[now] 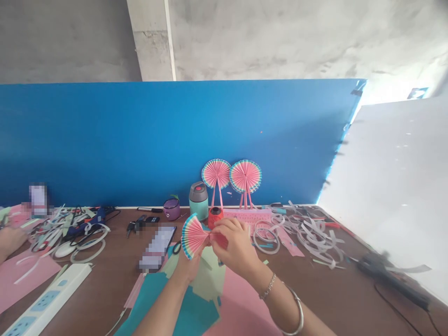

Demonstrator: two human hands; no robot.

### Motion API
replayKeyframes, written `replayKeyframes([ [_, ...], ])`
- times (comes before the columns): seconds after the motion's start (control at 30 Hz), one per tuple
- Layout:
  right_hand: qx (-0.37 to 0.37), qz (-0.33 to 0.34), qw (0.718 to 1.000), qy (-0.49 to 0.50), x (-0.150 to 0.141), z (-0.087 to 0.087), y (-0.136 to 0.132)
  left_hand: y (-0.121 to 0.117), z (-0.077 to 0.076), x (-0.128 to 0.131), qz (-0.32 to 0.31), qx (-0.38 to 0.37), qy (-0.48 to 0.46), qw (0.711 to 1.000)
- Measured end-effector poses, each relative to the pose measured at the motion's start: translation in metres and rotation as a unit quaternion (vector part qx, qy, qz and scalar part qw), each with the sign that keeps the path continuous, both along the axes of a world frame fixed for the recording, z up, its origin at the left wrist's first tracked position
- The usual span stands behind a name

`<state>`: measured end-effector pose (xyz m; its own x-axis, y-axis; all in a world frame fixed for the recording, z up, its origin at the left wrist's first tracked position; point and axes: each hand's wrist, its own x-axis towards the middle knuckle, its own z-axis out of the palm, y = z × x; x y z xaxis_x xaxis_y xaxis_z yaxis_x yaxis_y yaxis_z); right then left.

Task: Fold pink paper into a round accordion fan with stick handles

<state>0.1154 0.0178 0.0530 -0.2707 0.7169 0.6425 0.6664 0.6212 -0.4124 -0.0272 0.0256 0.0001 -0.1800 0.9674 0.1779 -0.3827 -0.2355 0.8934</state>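
A pleated paper fan (193,235), pink with yellow, green and blue bands along its rim, is held above the table between both hands. Its left half spreads out like a wedge. My left hand (192,263) grips it from below near the middle, fingers mostly hidden behind the paper. With fingers bent, my right hand (233,240) pinches the right half, which it partly covers. Beneath them lie teal paper (175,308), pale green paper (206,275) and pink paper (241,308).
Two finished-looking round paper fans (216,173) lean on the blue partition (140,140). Around stand a teal flask (198,203), a purple cup (171,210), a phone (157,247), curled white strips (315,235), a glue gun (392,280) and a power strip (49,298). A co-worker's hand (12,240) is far left.
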Motion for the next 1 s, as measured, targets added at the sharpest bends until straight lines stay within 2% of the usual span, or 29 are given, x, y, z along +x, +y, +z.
replayKeyframes([
  [0.1,-0.054,-0.012,0.998,0.015,0.000,-0.004,0.003,0.002,-0.002,0.002,-0.087,-0.038,-0.062,0.994],
  [0.2,-0.093,-0.034,0.994,0.040,-0.001,-0.004,0.003,0.001,0.001,0.004,-0.112,-0.054,-0.110,0.986],
  [0.37,-0.075,-0.011,0.996,0.048,-0.004,-0.005,0.002,-0.002,0.006,0.009,-0.114,-0.041,-0.125,0.985],
  [0.5,-0.046,-0.006,0.997,0.054,-0.005,-0.008,0.002,-0.003,0.005,0.010,-0.114,-0.041,-0.100,0.988],
  [0.63,-0.045,-0.005,0.998,0.041,-0.005,-0.008,0.002,-0.004,0.005,0.008,-0.087,-0.055,-0.066,0.992],
  [0.87,-0.072,-0.021,0.997,0.030,-0.006,-0.009,0.002,-0.003,0.012,0.010,-0.098,-0.028,-0.151,0.983],
  [1.0,-0.071,-0.005,0.997,0.022,-0.008,-0.009,0.000,-0.003,0.009,0.011,-0.110,-0.044,-0.183,0.976],
])
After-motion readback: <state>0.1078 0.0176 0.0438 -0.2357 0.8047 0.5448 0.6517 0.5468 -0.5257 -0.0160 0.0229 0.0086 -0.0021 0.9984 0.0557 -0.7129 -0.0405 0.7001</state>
